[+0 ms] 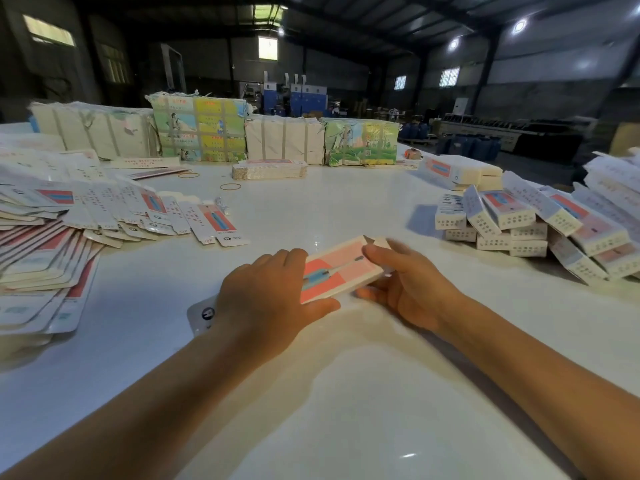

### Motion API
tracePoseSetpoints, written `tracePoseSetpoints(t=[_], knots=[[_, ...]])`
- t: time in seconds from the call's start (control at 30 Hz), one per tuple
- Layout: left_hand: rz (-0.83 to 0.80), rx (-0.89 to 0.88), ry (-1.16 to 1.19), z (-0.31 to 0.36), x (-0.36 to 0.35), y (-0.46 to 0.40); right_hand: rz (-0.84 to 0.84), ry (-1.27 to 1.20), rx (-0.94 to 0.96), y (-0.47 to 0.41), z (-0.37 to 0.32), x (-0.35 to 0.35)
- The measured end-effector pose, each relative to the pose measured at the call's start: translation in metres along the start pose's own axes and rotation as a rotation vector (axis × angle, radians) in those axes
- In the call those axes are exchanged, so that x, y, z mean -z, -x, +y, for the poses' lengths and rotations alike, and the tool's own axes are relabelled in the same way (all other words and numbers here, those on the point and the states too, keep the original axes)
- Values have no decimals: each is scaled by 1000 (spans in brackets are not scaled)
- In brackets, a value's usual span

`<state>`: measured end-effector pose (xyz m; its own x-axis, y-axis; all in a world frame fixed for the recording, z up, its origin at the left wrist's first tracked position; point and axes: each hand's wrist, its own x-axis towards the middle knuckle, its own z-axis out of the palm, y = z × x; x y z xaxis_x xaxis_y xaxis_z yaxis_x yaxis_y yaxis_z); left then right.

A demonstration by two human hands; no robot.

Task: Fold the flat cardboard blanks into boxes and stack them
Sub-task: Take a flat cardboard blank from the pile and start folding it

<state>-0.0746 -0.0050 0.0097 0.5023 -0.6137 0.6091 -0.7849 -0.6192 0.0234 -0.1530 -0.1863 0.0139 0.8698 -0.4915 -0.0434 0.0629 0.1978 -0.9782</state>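
A pink, red and blue printed box (341, 268) lies in front of me on the white table (346, 393), held between both hands. My left hand (263, 296) covers its near left end, with the thumb along the front edge. My right hand (412, 282) grips the far right end, thumb on top, beside an open end flap (377, 242). A white flap (202, 315) pokes out from under my left hand. Flat blanks (86, 216) fan across the left. Folded boxes (526, 223) are piled at the right.
Strapped bundles of printed card (199, 131) line the table's back edge, with a small banded stack of blanks (269, 169) before them. Two rubber bands (230, 186) lie on the table's middle. A tape roll (412, 153) sits at the back right.
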Motion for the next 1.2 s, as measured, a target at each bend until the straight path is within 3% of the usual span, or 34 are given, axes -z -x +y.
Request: tracePoseSetpoints(t=[0.03,0.1,0.13,0.23,0.27,0.37,0.5,0.57,0.67,0.9,1.2], knots=[[-14,-1,-3,-1,-3,1,-59,-109,-58,0,-1,0],[-26,-11,-16,-1,-5,3,-38,-19,23,0,1,-3],[-27,-23,-33,0,-6,3,0,160,153,2,5,-5],[-25,-66,-131,4,-10,3,140,1031,574,7,17,-9],[-35,-61,-158,6,-10,3,137,1122,624,9,20,-11],[-20,-51,-191,10,-7,4,99,1030,594,10,23,-13],[30,-40,-152,10,-1,3,25,354,351,10,14,-14],[1,-39,-93,11,6,2,14,234,277,6,11,-10],[82,-80,-72,9,3,2,-2,139,240,3,8,-7],[66,-76,-96,9,0,3,-10,101,244,-2,10,-4],[126,-89,-106,9,1,2,50,431,496,7,13,-4]])
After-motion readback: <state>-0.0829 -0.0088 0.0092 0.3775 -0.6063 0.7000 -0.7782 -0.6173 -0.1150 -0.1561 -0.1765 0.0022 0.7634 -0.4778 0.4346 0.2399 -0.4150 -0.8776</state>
